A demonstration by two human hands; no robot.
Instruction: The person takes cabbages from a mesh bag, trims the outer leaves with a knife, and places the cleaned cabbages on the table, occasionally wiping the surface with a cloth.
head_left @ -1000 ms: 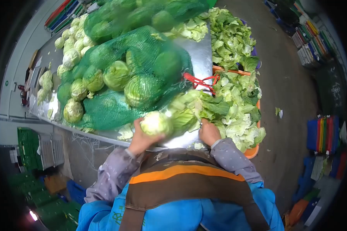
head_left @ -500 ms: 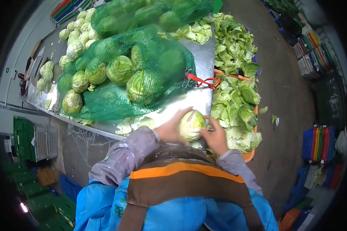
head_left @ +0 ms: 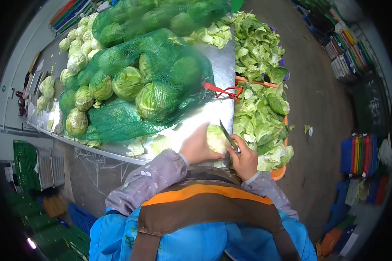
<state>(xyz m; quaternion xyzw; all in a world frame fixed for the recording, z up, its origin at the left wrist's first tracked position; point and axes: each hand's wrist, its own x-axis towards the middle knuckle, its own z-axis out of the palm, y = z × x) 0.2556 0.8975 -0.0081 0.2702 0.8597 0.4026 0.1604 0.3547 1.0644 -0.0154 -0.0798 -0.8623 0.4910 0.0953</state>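
A pale green cabbage [head_left: 215, 138] is gripped in my left hand [head_left: 199, 145], whose fingers and thumb wrap its left side and bottom near the table's front edge. My right hand [head_left: 244, 157] is closed on the handle of a knife [head_left: 224, 130]; the dark, narrow blade points up and away along the cabbage's right side. Beyond my hands, a green mesh sack [head_left: 130, 119] lies spread on the metal table [head_left: 222, 106], with several whole cabbages [head_left: 127, 81] in and at its mouth. A red tie [head_left: 222, 91] hangs at the sack's right end.
Right of the table, an orange crate [head_left: 279, 173] is heaped with loose cabbage leaves [head_left: 259, 113]; another leaf pile [head_left: 255, 48] stands behind it. A second filled mesh sack [head_left: 161, 19] and trimmed cabbages [head_left: 77, 61] occupy the far side. Green crates [head_left: 26, 163] stand at left.
My right hand has swung the knife so its blade now points up beside the cabbage. The cabbage has turned in my left hand. The whole view has shifted slightly.
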